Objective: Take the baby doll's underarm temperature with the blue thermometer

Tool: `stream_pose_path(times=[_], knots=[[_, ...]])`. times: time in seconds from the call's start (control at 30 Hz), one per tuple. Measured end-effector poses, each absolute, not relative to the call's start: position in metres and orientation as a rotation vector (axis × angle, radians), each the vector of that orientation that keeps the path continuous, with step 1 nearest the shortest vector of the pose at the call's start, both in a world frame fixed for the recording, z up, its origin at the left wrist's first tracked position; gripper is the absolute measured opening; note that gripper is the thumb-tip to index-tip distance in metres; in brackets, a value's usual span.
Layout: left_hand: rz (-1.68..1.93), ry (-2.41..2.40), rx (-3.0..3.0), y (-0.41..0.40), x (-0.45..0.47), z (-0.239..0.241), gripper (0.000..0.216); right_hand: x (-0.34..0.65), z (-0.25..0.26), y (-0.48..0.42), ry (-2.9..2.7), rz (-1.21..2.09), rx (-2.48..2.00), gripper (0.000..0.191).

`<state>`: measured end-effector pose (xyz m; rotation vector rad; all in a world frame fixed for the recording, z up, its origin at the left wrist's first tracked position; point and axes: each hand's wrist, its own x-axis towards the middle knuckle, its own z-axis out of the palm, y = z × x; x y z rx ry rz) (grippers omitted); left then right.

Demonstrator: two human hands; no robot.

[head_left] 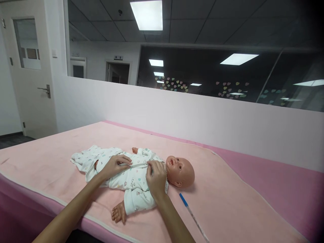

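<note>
Baby doll, patterned garment; left hand and right hand, fingers pinching its front edge. Step, seemingly: front adjustment; next move calls for gentle tension.

No lettering is legible: the dark sign above the doorway beyond the window, at 11 o'clock from the view's centre, bears pale marks too small to read, and the white tag on the pink mat, toward 4 o'clock, is likewise indecipherable.
</note>
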<state>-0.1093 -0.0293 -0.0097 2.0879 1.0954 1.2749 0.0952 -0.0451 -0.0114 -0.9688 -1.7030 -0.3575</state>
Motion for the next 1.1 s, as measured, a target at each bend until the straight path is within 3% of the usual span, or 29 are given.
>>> stream_pose_path(times=[0.2,0.57,0.87,1.0,1.1], knots=[[1.387,1.162,2.124,-0.029,-0.107,-0.011,0.013,0.095,-0.011,-0.045,-1.707,-0.360,-0.964,0.019],[1.141,1.259,2.266,-0.034,-0.104,-0.002,0.020,0.096,-0.011,-0.046,-1.701,-0.364,-1.025,0.019],[1.195,1.509,2.402,-0.037,-0.095,-0.004,0.009,0.099,-0.011,-0.047,-1.654,-0.261,-1.061,0.026],[1.078,1.279,2.248,-0.036,-0.101,0.014,0.011,0.100,-0.013,-0.046,-1.617,-0.207,-1.050,0.027],[1.258,1.014,1.989,-0.032,-0.099,0.038,0.019,0.099,-0.017,-0.044,-1.576,-0.164,-1.039,0.028]])
